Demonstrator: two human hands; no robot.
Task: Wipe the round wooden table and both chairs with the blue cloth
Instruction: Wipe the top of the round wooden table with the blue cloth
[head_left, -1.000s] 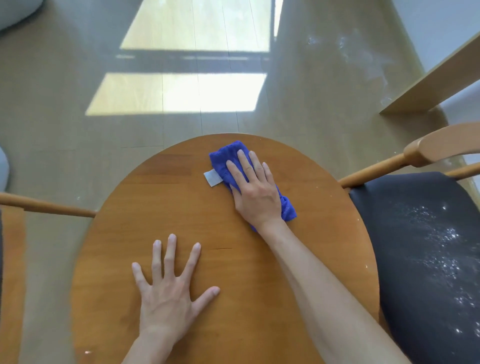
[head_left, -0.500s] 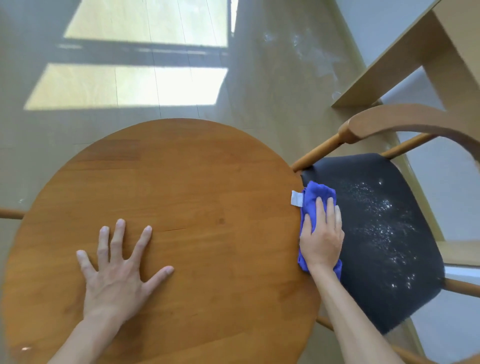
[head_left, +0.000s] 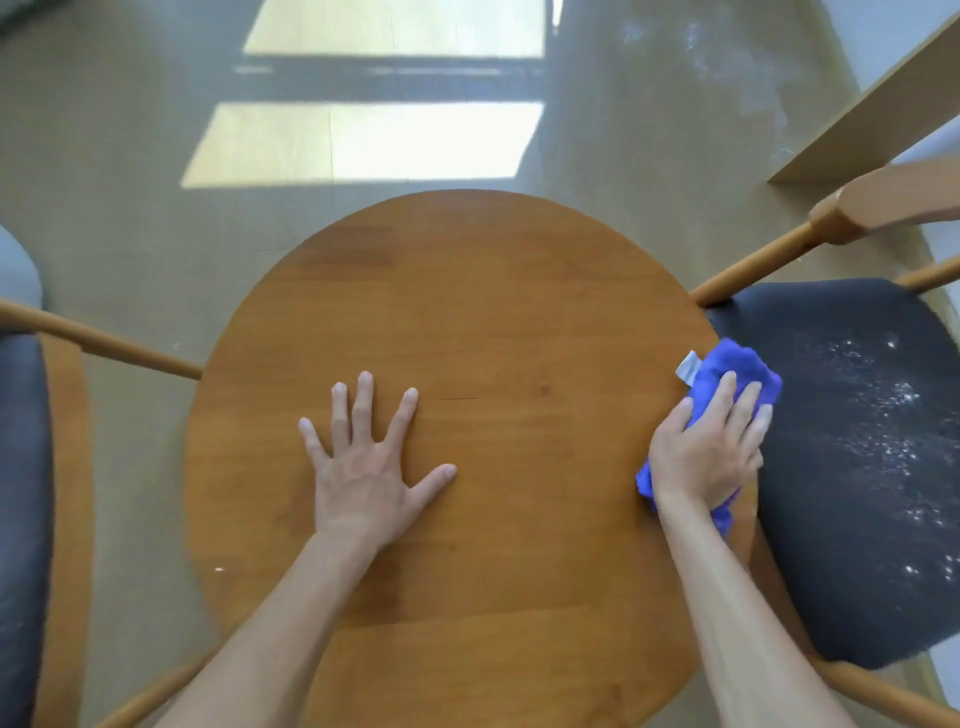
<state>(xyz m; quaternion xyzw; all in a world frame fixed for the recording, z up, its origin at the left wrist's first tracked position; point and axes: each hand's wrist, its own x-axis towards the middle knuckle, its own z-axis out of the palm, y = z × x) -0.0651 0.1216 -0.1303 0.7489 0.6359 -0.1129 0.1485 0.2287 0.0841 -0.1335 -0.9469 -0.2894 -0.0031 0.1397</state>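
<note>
The round wooden table (head_left: 467, 312) fills the middle of the head view. My left hand (head_left: 363, 467) lies flat on its top, fingers spread. At the table's right rim, my right hand (head_left: 701, 452) holds the bunched blue cloth (head_left: 727, 364), fingers laid over it and thumb hidden beneath. The cloth overhangs the rim toward the right chair (head_left: 857, 493), whose dark seat carries white specks. The left chair (head_left: 21, 467) shows only its dark seat edge and wooden rails at the left border.
The right chair's curved wooden armrest (head_left: 893, 202) rises at the upper right, with a pale wooden board (head_left: 883, 114) behind it. Sunlit patches lie on the floor (head_left: 363, 140) beyond the table. Both chairs are tucked close against the table.
My right hand swept the cloth from the table's far middle to its right rim, briefly reaching over the chair seat, then drew back a little. The left hand stayed flat on the table.
</note>
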